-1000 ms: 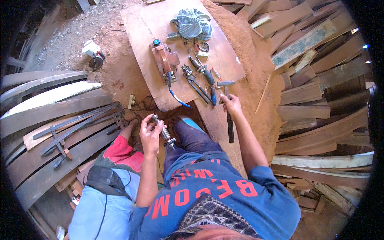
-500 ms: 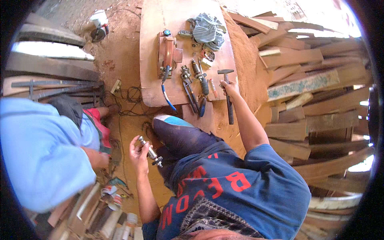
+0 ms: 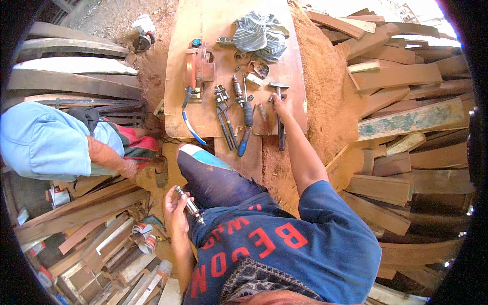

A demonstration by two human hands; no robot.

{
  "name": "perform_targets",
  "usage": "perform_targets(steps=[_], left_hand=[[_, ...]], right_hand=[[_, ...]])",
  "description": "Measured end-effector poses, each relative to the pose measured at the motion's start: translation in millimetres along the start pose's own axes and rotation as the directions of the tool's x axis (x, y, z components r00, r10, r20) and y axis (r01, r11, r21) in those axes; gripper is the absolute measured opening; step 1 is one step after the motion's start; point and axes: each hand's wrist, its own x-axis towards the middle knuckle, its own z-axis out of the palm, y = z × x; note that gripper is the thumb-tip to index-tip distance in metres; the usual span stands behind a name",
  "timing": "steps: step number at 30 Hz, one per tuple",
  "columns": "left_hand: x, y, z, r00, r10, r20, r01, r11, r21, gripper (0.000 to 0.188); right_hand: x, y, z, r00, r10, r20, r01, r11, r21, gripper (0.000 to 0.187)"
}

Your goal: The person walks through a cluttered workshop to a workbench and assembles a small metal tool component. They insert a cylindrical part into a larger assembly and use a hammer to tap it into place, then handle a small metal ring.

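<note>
In my left hand [image 3: 177,206], a shiny metal shaft part [image 3: 190,205] with stepped collars slants down to the right, gripped between fingers and thumb over my lap. My right hand [image 3: 282,105] is wrapped around a hammer [image 3: 281,133] near its head, at the right side of the low work board [image 3: 178,119]. The hammer's dark handle points back toward me. Left of it lie a long-handled pincer-like tool [image 3: 224,119], a second metal shaft part [image 3: 237,87], a dark-gripped tool [image 3: 248,114] and a blue-handled tool [image 3: 244,143].
A reddish power tool [image 3: 191,71] with a blue-white cord end lies on the board's left, a striped cloth [image 3: 261,35] at its far end. Sawdust [image 3: 325,86] and stacked timber [image 3: 401,76] line the right. A person in light blue [image 3: 48,137] is at left, near wood offcuts.
My right hand has brought the hammer slightly left and nearer the other tools. The shaft part stays in my left hand. The view has shifted, and the other person appears farther left.
</note>
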Motion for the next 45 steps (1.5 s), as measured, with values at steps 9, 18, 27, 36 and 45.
perform_targets(steps=[9, 18, 27, 36, 45], left_hand=[[6, 1, 33, 0.998, 0.003, 0.065, -0.007, 0.998, 0.057, 0.049], [38, 9, 114, 0.993, 0.119, 0.018, -0.12, 0.99, 0.076, 0.054], [97, -15, 169, 0.954, 0.253, 0.163, -0.287, 0.928, 0.236, 0.06], [103, -4, 111, 0.924, 0.312, 0.223, -0.37, 0.877, 0.308, 0.047], [63, -71, -32, 0.976, 0.213, -0.049, -0.162, 0.853, 0.496, 0.04]], right_hand=[[0, 20, -17, 0.886, -0.407, -0.221, 0.36, 0.906, -0.224, 0.029], [-141, -74, -34, 0.707, -0.523, 0.477, 0.491, 0.848, 0.201, 0.037], [-254, -102, -13, 0.57, -0.318, 0.758, 0.367, 0.924, 0.111, 0.04], [-205, -111, 72, 0.783, -0.377, 0.495, 0.54, 0.807, -0.238, 0.042], [-206, -109, 105, 0.808, -0.451, 0.38, 0.581, 0.72, -0.381, 0.04]])
